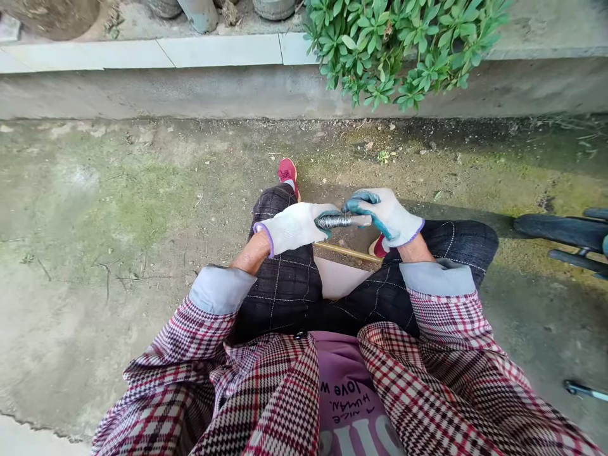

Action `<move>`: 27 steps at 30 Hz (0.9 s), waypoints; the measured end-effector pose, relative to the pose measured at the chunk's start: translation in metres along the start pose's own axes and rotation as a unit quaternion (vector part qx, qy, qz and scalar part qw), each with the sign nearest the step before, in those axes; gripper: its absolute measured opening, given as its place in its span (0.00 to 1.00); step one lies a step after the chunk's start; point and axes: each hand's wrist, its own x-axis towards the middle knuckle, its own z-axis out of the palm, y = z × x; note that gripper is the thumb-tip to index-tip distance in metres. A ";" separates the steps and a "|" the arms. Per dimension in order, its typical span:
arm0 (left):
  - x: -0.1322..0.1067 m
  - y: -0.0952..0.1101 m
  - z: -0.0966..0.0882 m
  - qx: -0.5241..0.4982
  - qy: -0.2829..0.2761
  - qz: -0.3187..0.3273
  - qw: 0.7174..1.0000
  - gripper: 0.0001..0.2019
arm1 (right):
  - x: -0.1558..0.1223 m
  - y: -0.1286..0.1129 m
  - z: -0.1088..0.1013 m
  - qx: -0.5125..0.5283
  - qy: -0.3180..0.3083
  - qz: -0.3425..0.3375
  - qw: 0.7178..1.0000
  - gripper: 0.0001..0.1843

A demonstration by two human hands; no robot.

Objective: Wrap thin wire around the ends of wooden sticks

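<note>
My left hand (301, 227), in a white work glove with a teal coated palm, is closed round a short pale stick wound with silvery wire (337, 221). The stick lies roughly level, and its bare end points right. Beside that end is my right hand (384, 215), gloved alike, with fingers curled together close to the wound part. Whether it grips a strand of wire or the stick itself is hidden. Both hands are above my knees, between my legs in dark checked trousers (280, 285).
Below my hands are a yellowish rod (349, 252) and a pale seat edge (339, 278). Ahead, a low tiled ledge (218, 52) carries pots and a leafy green bush (403, 44). Black wheeled equipment (560, 231) stands right. A dark-ended tool handle (577, 387) lies lower right.
</note>
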 end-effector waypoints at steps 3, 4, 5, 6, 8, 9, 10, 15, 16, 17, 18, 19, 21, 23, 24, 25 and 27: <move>0.003 0.000 0.001 -0.070 0.074 -0.003 0.995 0.21 | 0.000 0.000 0.004 0.063 0.007 0.031 0.998 0.15; 0.004 0.000 0.002 -0.083 0.094 -0.009 0.992 0.20 | -0.001 0.000 0.006 0.076 0.005 0.038 0.996 0.15; 0.005 -0.001 0.003 -0.093 0.112 -0.017 0.989 0.20 | -0.001 -0.001 0.008 0.085 0.001 0.041 0.996 0.15; 0.007 -0.003 0.004 -0.101 0.129 -0.026 0.986 0.20 | -0.002 -0.002 0.010 0.090 -0.005 0.042 0.995 0.15; 0.011 -0.008 0.006 -0.116 0.163 -0.043 0.979 0.22 | -0.004 -0.006 0.013 0.084 -0.025 0.042 0.995 0.15; 0.012 -0.011 0.007 -0.123 0.181 -0.050 0.975 0.24 | -0.005 -0.008 0.013 0.074 -0.041 0.041 0.996 0.14; 0.014 -0.014 0.007 -0.126 0.197 -0.056 0.971 0.25 | -0.006 -0.011 0.014 0.061 -0.063 0.038 0.995 0.14; 0.014 -0.023 0.005 -0.041 0.212 -0.126 0.968 0.27 | -0.012 -0.018 0.013 0.030 -0.200 0.011 0.979 0.19; 0.012 -0.022 0.004 -0.003 0.194 -0.142 0.971 0.25 | -0.013 -0.017 0.013 0.037 -0.217 0.005 0.975 0.20; 0.011 -0.021 0.005 0.040 0.170 -0.155 0.972 0.24 | -0.014 -0.017 0.012 0.045 -0.227 0.001 0.973 0.21; 0.009 -0.019 0.006 0.083 0.142 -0.163 0.973 0.22 | -0.015 -0.016 0.011 0.054 -0.230 0.002 0.972 0.21; 0.008 -0.016 0.008 0.124 0.113 -0.167 0.972 0.21 | -0.016 -0.015 0.010 0.062 -0.226 0.009 0.972 0.22; 0.005 -0.011 0.012 0.192 0.057 -0.159 0.967 0.19 | -0.017 -0.014 0.007 0.069 -0.186 0.032 0.980 0.21; 0.004 -0.007 0.017 0.229 0.008 -0.125 0.965 0.19 | -0.016 -0.013 0.005 0.055 -0.112 0.049 0.991 0.17; 0.003 -0.005 0.018 0.235 -0.012 -0.100 0.967 0.19 | -0.015 -0.012 0.003 0.038 -0.073 0.049 0.995 0.15; 0.003 -0.004 0.019 0.235 -0.029 -0.074 0.969 0.19 | -0.013 -0.011 0.002 0.014 -0.039 0.043 0.998 0.13; 0.003 -0.001 0.020 0.219 -0.054 -0.031 0.974 0.18 | -0.010 -0.008 0.000 -0.043 0.005 0.021 0.999 0.13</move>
